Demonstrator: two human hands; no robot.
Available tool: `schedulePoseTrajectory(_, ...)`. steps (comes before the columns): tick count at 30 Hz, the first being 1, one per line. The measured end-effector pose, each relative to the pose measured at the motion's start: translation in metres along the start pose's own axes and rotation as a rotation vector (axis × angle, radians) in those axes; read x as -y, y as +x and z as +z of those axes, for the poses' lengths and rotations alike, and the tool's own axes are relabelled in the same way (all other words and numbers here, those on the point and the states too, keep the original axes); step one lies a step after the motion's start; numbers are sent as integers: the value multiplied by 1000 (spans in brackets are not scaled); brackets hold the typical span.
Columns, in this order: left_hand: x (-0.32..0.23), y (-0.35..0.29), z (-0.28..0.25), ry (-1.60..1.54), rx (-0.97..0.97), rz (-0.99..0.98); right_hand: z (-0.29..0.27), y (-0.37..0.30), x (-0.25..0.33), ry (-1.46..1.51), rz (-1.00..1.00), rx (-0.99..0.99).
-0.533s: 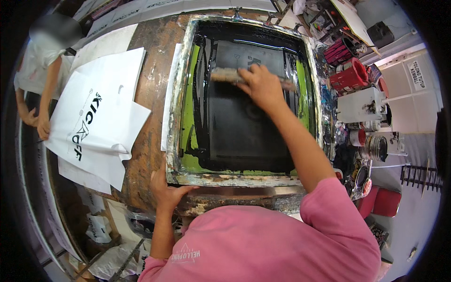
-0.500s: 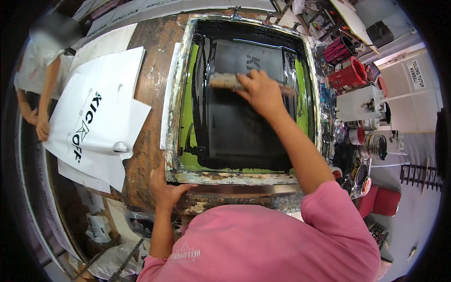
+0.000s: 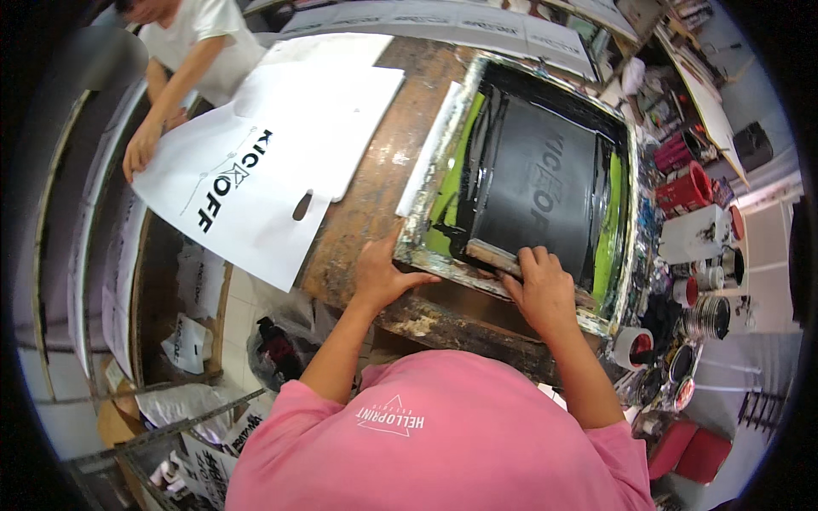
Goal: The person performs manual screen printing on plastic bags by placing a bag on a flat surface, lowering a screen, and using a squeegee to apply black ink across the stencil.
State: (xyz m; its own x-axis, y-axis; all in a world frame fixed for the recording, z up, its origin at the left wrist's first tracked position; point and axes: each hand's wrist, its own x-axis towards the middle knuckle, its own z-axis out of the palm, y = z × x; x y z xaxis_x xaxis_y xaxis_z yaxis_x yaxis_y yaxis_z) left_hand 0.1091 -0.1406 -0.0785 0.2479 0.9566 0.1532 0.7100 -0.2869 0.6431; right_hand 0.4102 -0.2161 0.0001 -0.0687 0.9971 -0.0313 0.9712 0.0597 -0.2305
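A wooden squeegee [image 3: 491, 254] is held in the right hand [image 3: 545, 294] at the near end of a screen frame [image 3: 633, 200], its long bar laid across the mesh close to the near rail. The fingers of that hand are closed over the top of the bar, with the thumb pressed to its near side. The mesh [image 3: 511, 153] is coated in black ink, through which dark lettering is seen, and is bordered on the left and right by strips of bright green. The near left corner of the frame is touched by the left hand [image 3: 383, 271], whose thumb is stretched along the near rail and spread well apart from the fingers; nothing appears to be gripped there, though the fingertips are partly hidden by the corner. The frame is rested on a stained brown table [image 3: 396, 157], and a white sheet [image 3: 426, 162] is seen along its left side. Farther left, printed white bags [image 3: 281, 192] are piled, and the outer edge of the top one is held by a co-worker's hand [image 3: 145, 149]. To the right, a red bucket [image 3: 684, 187] and a white tub [image 3: 633, 347] are placed.
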Motion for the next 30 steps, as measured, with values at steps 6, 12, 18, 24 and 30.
schedulePoseTrajectory(6,-35,5,-18,-438,-89,-94,-31,-20,22,-99,-34,-157)
schedulePoseTrajectory(12,-85,46,-39,-828,-336,122,-115,13,29,-247,-68,-663)
schedulePoseTrajectory(18,-69,69,5,359,-43,101,-190,65,17,-264,-168,-893)
schedulePoseTrajectory(24,-52,29,56,572,165,87,-243,80,26,-221,-51,-740)
schedulePoseTrajectory(30,-74,61,47,-34,102,51,-272,97,34,-156,-36,-812)
